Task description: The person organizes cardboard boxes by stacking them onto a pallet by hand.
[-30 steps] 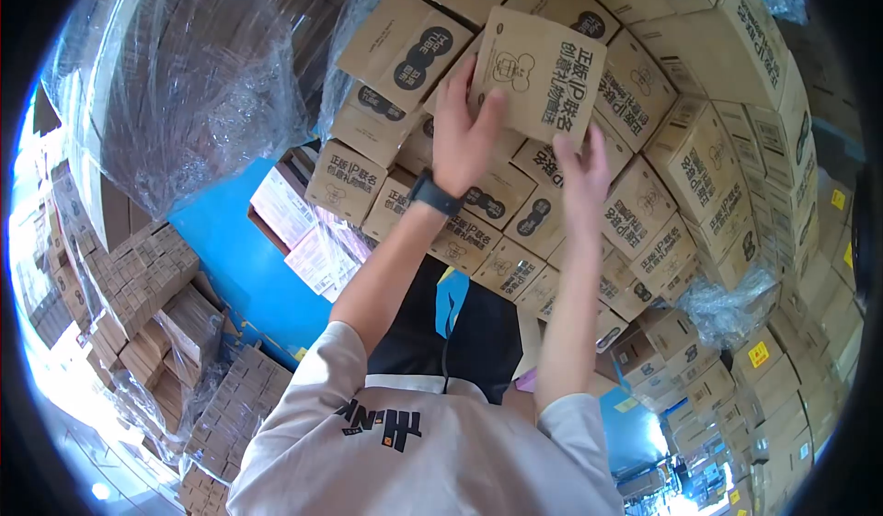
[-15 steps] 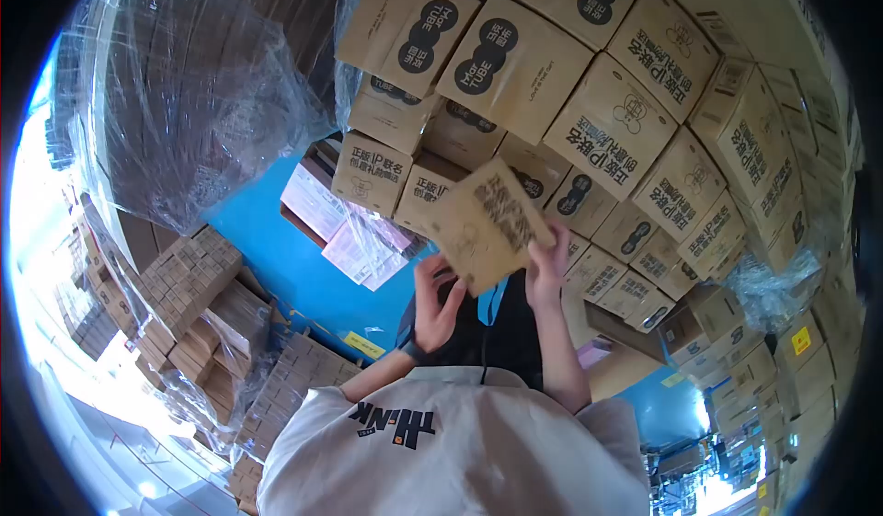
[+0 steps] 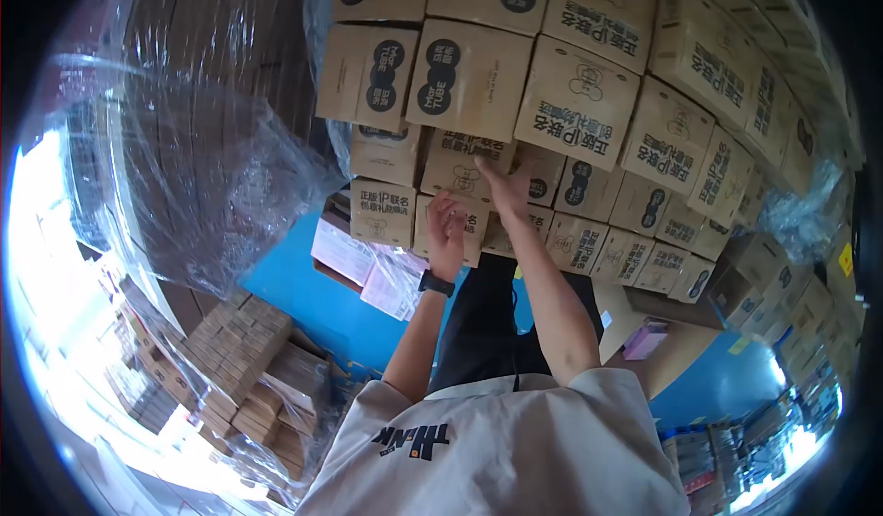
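A printed cardboard box [image 3: 464, 168] sits in a stack row, under an overhanging box marked MorTUBE [image 3: 469, 74]. My right hand [image 3: 506, 189] is at its right edge, thumb across the printed front and the other fingers partly hidden at its side. Just below, my left hand [image 3: 446, 231] is raised with its fingers apart and slightly bent, near the box's lower edge. Behind that hand is another printed box [image 3: 467, 233] of the lower row. A dark watch [image 3: 437, 283] is on my left wrist.
Stacked cartons [image 3: 676, 134] continue to the right. Plastic-wrapped goods [image 3: 221, 139] tower at the left. Pink-and-white packages [image 3: 391, 286] lie low beside the stack, over a blue floor [image 3: 285, 272]. Small boxes [image 3: 244, 341] are piled at the lower left.
The box held tilted in front of my body is now up in the stack row. Both hands have reached forward; my left hand has come away from it, and the view has shifted.
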`<action>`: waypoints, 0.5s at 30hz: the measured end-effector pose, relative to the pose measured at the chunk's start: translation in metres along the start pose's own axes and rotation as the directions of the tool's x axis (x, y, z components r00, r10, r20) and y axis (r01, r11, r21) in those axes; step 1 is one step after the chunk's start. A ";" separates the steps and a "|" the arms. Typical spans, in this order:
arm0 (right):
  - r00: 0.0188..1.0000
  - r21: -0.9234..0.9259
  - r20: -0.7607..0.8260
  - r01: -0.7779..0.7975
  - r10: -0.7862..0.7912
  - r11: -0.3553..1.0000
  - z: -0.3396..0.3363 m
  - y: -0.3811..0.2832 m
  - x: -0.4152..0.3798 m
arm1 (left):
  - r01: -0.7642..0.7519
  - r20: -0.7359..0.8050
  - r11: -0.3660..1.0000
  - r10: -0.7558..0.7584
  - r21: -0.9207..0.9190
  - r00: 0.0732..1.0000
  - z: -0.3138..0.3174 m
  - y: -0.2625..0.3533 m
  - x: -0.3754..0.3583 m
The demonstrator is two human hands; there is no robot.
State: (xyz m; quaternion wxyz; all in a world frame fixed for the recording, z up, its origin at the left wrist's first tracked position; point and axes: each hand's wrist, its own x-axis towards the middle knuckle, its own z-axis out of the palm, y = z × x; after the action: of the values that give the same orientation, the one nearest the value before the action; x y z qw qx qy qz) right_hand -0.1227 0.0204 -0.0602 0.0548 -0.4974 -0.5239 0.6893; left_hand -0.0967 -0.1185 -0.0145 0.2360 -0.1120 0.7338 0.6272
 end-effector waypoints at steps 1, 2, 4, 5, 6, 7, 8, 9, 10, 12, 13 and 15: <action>0.998 0.083 0.039 0.042 -0.045 0.996 -0.003 0.003 -0.002 | 0.007 0.015 1.000 -0.007 0.016 1.000 0.000 0.004 -0.003; 0.993 0.012 0.034 0.117 -0.117 0.993 -0.007 0.008 -0.008 | -0.006 0.027 0.994 0.003 0.109 1.000 -0.003 0.002 -0.007; 0.967 -0.129 0.033 0.256 -0.254 0.958 -0.007 -0.004 -0.025 | -0.042 0.057 0.954 0.026 0.297 0.998 -0.008 -0.001 -0.011; 0.941 -0.158 0.067 0.338 -0.332 0.928 -0.005 0.009 -0.022 | -0.192 0.144 0.824 0.134 0.533 0.980 -0.011 -0.002 -0.011; 0.937 -0.221 0.066 0.350 -0.344 0.910 -0.002 0.020 -0.017 | -0.231 0.181 0.774 0.152 0.589 0.972 -0.012 -0.006 -0.009; 0.932 -0.285 0.069 0.359 -0.355 0.889 0.000 0.030 -0.011 | -0.270 0.217 0.721 0.168 0.638 0.962 -0.012 -0.015 -0.007; 0.929 -0.348 0.076 0.366 -0.363 0.863 0.004 0.040 -0.006 | -0.306 0.249 0.664 0.183 0.682 0.951 -0.012 -0.023 -0.007; 0.932 -0.561 0.009 0.305 -0.363 0.769 0.011 0.034 -0.003 | -0.313 0.249 0.667 0.193 0.676 0.949 -0.011 -0.029 -0.008; 0.966 -0.617 0.018 0.215 -0.260 0.757 0.012 0.029 -0.004 | -0.321 0.245 0.670 0.208 0.669 0.947 -0.008 -0.035 -0.007; 0.999 -0.716 0.010 0.037 -0.042 0.697 0.010 0.013 -0.009 | -0.360 0.261 0.634 0.248 0.685 0.933 -0.009 -0.044 -0.003; 0.987 -0.697 0.141 0.155 -0.078 0.700 0.003 0.027 -0.004 | -0.387 0.277 0.597 0.272 0.702 0.922 -0.009 -0.049 -0.003; 0.908 -0.623 0.388 0.384 -0.156 0.682 -0.028 0.072 0.016 | -0.417 0.290 0.557 0.305 0.719 0.907 -0.002 -0.047 -0.005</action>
State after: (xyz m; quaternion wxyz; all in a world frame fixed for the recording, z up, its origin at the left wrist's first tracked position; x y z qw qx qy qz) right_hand -0.0777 0.0169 -0.1245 -0.1121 -0.2858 -0.8113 0.4975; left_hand -0.0709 -0.1296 -0.0522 0.1747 0.1933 0.9188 0.2967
